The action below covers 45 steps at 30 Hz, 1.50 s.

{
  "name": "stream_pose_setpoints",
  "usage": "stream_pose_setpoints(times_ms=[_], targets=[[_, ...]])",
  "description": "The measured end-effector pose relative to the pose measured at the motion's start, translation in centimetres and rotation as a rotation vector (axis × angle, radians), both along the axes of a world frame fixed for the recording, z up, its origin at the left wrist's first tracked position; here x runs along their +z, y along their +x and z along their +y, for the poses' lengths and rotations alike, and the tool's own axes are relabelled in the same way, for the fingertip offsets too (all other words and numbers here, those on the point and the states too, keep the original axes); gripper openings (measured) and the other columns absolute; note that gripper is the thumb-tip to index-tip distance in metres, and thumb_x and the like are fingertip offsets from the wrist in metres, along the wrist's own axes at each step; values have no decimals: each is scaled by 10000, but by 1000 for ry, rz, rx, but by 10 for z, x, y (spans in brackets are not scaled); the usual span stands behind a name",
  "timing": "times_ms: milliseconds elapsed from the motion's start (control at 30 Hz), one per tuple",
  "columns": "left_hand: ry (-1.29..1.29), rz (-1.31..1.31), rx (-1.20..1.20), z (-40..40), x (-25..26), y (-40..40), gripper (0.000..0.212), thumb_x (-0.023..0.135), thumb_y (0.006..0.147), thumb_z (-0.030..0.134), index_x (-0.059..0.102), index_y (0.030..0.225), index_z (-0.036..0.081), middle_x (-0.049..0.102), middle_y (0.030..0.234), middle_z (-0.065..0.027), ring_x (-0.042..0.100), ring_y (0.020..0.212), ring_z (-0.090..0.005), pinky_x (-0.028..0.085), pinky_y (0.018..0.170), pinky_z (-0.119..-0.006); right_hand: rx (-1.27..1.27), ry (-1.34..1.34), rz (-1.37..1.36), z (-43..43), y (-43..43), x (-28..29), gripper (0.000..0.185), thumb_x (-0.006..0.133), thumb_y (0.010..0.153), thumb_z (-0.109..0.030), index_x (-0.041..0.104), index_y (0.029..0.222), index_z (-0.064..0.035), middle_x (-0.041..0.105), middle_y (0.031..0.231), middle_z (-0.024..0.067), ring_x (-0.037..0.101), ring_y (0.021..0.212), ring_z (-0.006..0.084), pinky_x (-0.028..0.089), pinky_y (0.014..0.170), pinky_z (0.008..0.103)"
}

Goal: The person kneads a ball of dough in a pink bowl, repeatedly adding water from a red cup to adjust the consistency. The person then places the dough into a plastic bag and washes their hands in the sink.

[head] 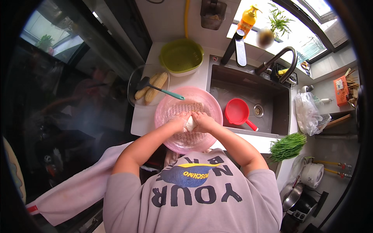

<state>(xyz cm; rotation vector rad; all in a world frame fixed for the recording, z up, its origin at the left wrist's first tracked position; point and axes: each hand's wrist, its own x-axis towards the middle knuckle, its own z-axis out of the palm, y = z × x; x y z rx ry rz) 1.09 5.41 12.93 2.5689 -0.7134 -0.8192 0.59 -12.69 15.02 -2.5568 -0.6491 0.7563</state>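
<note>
A pink plastic basin (pixel 217 107) stands at the counter's edge in front of me, its inside smeared with pale residue. In it lies a lump of white dough (pixel 191 124), pressed between my two hands. My left hand (pixel 179 121) rests on one side of the lump, the fingers pointing away from me and flour or dough on the skin. From the other side my right hand (pixel 201 121) bears on the lump, its fingertips close to those of my left hand. The underside of the dough is hidden.
Left of the basin, corn cobs (pixel 156 88) lie in a clear dish under a teal-handled utensil (pixel 173 94). Behind is a green colander (pixel 182 58). The sink (pixel 262 96) at the right holds a red ladle (pixel 237 112); green chives (pixel 288 147) lie beside it.
</note>
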Motion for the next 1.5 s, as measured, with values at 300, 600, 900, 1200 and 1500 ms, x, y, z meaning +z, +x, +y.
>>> stream_pose_setpoints(times_ms=[300,600,900,1200,1500], targets=[[235,-102,128,-24,0,24,608,715,665,225,436,1203,170,517,1138,-146,543,1045,-340,462,850,-439,-140,-113,-338,12,13,-29,436,702,656,-203,507,1015,-52,562,1004,120,558,956,318,523,740,397],[195,28,212,-28,-15,52,853,716,666,224,252,1380,179,446,1282,-192,427,1197,-360,374,981,-412,-281,-7,-357,10,29,-44,445,647,654,-154,531,1079,-90,574,996,139,538,949,343,476,796,393],[43,288,3,8,6,47,1230,778,469,606,180,1430,125,237,1416,-257,275,1301,-370,260,1058,-409,90,264,-117,-24,9,-9,735,751,628,-272,446,1278,-116,500,1153,180,493,1036,372,404,913,419],[165,59,-69,-9,4,-13,1087,855,441,439,325,1327,99,374,1314,-231,408,1192,-413,369,972,-464,95,-144,-169,-4,-28,-1,976,774,578,-386,298,1351,-30,448,1252,185,525,1072,333,491,828,400],[486,-281,-10,-25,-36,-66,537,446,860,224,294,1356,84,382,1302,-160,413,1131,-312,433,826,-514,-3,-447,-689,24,-71,-61,576,525,779,-249,388,1305,-60,531,1076,150,544,973,319,516,617,393]])
